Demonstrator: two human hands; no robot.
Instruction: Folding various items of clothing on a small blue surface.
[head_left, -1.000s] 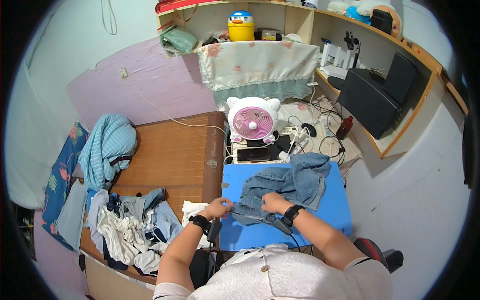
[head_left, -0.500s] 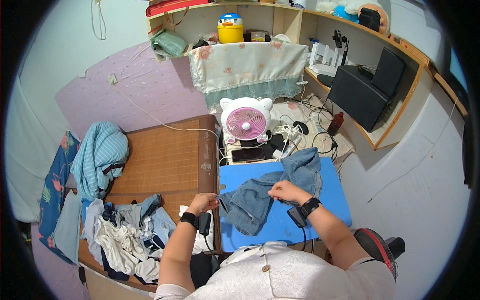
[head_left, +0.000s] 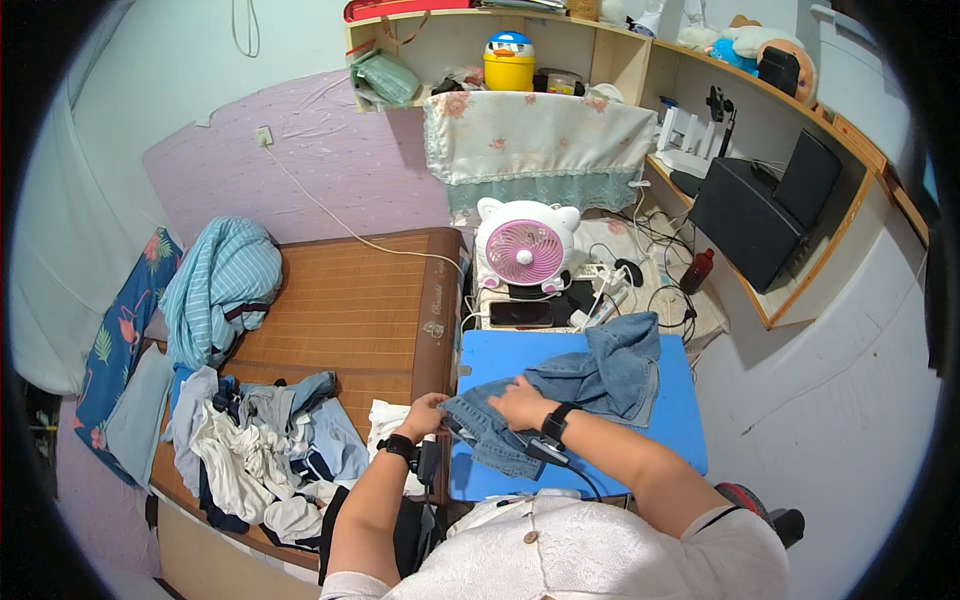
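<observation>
A pair of blue jeans [head_left: 590, 380] lies crumpled across a blue table top [head_left: 680, 425] in front of me. My left hand [head_left: 425, 415] grips the jeans' near left edge at the table's left side. My right hand [head_left: 520, 402] presses flat on the denim just right of it, fingers spread toward the left. Both wrists wear black bands.
A heap of mixed clothes [head_left: 255, 450] lies on the bed mat [head_left: 350, 310] to my left, with a striped blue garment [head_left: 220, 285] farther back. A pink fan [head_left: 525, 250], a phone [head_left: 520, 314] and cables sit behind the table. Shelves and a black monitor [head_left: 760, 215] stand at right.
My right hand has moved left across the jeans toward my left hand. The jeans' near end now lies flatter on the table's left side.
</observation>
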